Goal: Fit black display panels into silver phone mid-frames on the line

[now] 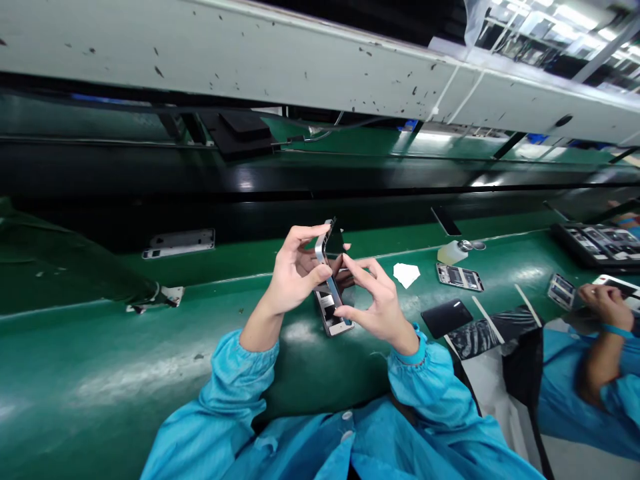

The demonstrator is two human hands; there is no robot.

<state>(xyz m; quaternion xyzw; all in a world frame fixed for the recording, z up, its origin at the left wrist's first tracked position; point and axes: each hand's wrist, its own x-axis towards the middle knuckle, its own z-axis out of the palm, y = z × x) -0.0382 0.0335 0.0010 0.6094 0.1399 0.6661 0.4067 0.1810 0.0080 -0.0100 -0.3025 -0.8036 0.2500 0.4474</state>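
A phone with a silver edge and a dark glossy face (335, 245) is held tilted up on its side above the green bench. My left hand (293, 277) grips its silver edge between thumb and fingers. On the other side, my right hand (377, 297) pinches the dark glossy panel, with fingertips at its upper edge and the thumb lower down. Directly below lies an opened phone (327, 310) with its inner parts showing, partly hidden by the held phone and my fingers. Whether the held panel is joined to the silver frame, I cannot tell.
On the right are a bottle (453, 251), white paper (407, 274), an opened phone (460, 277) and a black panel (447, 317). A co-worker's hand (607, 307) holds a phone near a black tray (600, 267). A phone housing (179, 243) lies far left, below an overhead beam (300, 60).
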